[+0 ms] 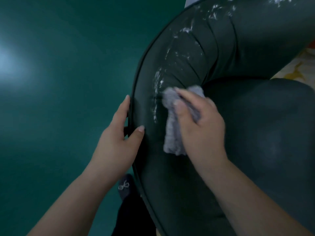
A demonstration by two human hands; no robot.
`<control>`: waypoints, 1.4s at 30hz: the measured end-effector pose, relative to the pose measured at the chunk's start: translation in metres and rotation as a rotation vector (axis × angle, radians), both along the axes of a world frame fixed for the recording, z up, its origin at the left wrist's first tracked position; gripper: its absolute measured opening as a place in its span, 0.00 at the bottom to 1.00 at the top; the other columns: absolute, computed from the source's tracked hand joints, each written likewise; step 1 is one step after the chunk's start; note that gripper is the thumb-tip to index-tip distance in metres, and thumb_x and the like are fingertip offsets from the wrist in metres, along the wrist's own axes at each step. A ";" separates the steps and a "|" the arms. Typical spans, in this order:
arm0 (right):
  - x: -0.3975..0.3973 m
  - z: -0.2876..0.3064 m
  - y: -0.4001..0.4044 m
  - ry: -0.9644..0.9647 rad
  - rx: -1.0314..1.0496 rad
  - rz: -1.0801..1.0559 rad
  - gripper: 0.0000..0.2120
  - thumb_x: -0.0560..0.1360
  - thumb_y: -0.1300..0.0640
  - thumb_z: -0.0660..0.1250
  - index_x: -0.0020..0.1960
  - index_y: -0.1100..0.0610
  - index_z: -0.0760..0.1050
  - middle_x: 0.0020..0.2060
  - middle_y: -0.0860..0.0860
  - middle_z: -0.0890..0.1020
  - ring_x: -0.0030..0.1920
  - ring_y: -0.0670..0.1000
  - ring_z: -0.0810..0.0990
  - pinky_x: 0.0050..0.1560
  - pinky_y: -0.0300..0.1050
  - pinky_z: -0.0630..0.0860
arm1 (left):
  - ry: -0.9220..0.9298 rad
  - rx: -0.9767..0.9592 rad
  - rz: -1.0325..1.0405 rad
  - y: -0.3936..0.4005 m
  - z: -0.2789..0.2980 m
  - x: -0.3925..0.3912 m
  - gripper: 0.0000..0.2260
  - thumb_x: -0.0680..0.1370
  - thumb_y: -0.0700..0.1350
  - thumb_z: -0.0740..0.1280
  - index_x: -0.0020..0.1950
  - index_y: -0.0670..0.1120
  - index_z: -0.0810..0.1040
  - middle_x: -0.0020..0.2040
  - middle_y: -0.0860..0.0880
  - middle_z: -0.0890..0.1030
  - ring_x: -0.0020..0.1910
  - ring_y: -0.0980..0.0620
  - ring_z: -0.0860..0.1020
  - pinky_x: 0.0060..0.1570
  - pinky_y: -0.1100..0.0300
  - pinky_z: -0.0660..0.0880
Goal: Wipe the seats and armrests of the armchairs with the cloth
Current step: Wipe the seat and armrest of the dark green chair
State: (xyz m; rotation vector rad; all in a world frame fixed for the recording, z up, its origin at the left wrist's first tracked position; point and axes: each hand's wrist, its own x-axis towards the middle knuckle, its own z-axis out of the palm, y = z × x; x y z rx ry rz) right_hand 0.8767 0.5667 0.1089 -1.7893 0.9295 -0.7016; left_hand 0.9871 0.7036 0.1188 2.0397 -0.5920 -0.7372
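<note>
green floor point(59, 82) fills the left side. left hand point(117, 138) holds the armrest point(150, 133) rim, fingers curled over its outer edge, i think to steady the armchair. right hand point(201, 126) grips the grey cloth point(172, 133), pressing it on the armrest beside the seat point(264, 133).

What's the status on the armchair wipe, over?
Right hand grips grey cloth, pressed on the armrest's inner face. Left hand holds the armrest's outer edge. Shiny streaks above cloth. Nothing blocking.
</note>
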 end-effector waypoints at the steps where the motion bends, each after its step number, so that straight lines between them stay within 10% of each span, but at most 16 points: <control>1: 0.013 0.004 0.002 0.014 -0.071 0.090 0.17 0.75 0.42 0.63 0.63 0.39 0.73 0.50 0.45 0.74 0.50 0.40 0.76 0.49 0.29 0.74 | -0.003 0.017 -0.048 -0.002 0.003 0.005 0.34 0.75 0.49 0.69 0.72 0.71 0.55 0.53 0.86 0.65 0.54 0.75 0.74 0.47 0.81 0.68; 4: 0.021 0.002 -0.001 0.111 -0.106 0.227 0.17 0.76 0.46 0.66 0.65 0.40 0.74 0.48 0.51 0.73 0.49 0.48 0.76 0.53 0.44 0.77 | 0.000 0.075 -0.164 -0.008 0.015 0.022 0.39 0.66 0.60 0.69 0.70 0.76 0.51 0.57 0.86 0.63 0.54 0.71 0.76 0.52 0.71 0.71; 7: -0.006 -0.007 -0.013 0.151 0.004 0.031 0.16 0.75 0.52 0.68 0.63 0.42 0.75 0.46 0.47 0.73 0.48 0.44 0.76 0.50 0.26 0.69 | 0.011 0.091 -0.269 -0.013 0.020 0.041 0.42 0.64 0.62 0.72 0.69 0.78 0.49 0.65 0.78 0.66 0.55 0.71 0.76 0.50 0.74 0.71; 14: 0.029 0.006 0.021 0.148 -0.209 0.106 0.17 0.77 0.43 0.63 0.65 0.39 0.73 0.46 0.47 0.71 0.45 0.44 0.75 0.46 0.38 0.77 | 0.159 0.105 -0.471 -0.017 0.017 0.075 0.48 0.65 0.50 0.77 0.68 0.80 0.48 0.67 0.66 0.71 0.54 0.59 0.81 0.42 0.72 0.75; 21: 0.018 0.011 0.022 0.148 0.034 -0.314 0.13 0.76 0.47 0.65 0.60 0.38 0.77 0.48 0.41 0.74 0.48 0.41 0.78 0.47 0.24 0.71 | 0.247 0.099 -0.590 -0.026 0.022 0.102 0.45 0.72 0.39 0.72 0.70 0.77 0.50 0.64 0.62 0.76 0.54 0.63 0.80 0.42 0.73 0.74; 26: 0.049 0.014 0.040 0.270 -0.234 -0.176 0.18 0.76 0.45 0.65 0.65 0.44 0.75 0.44 0.51 0.73 0.42 0.49 0.76 0.45 0.42 0.78 | 0.192 0.111 -0.648 -0.033 0.020 0.109 0.44 0.71 0.43 0.70 0.70 0.77 0.46 0.69 0.63 0.70 0.57 0.67 0.76 0.44 0.78 0.69; 32: 0.038 0.010 0.019 0.211 0.017 -0.446 0.14 0.78 0.48 0.64 0.63 0.42 0.76 0.48 0.45 0.76 0.48 0.35 0.76 0.48 0.20 0.67 | 0.240 0.035 -0.591 -0.032 0.016 0.108 0.42 0.73 0.37 0.69 0.72 0.74 0.52 0.69 0.64 0.70 0.59 0.64 0.77 0.44 0.76 0.72; 36: 0.063 0.012 0.032 0.316 -0.217 -0.269 0.20 0.76 0.42 0.62 0.67 0.41 0.72 0.48 0.47 0.71 0.45 0.43 0.74 0.48 0.31 0.71 | 0.244 -0.005 -0.549 -0.035 0.014 0.108 0.41 0.73 0.36 0.68 0.72 0.72 0.57 0.69 0.67 0.70 0.57 0.58 0.79 0.47 0.68 0.77; 42: 0.039 0.012 -0.013 0.426 -0.003 -0.382 0.18 0.79 0.44 0.58 0.67 0.42 0.72 0.54 0.49 0.75 0.48 0.39 0.73 0.47 0.24 0.63 | 0.241 0.054 -0.533 -0.039 0.018 0.109 0.40 0.73 0.40 0.68 0.72 0.74 0.55 0.67 0.59 0.74 0.55 0.62 0.78 0.42 0.76 0.72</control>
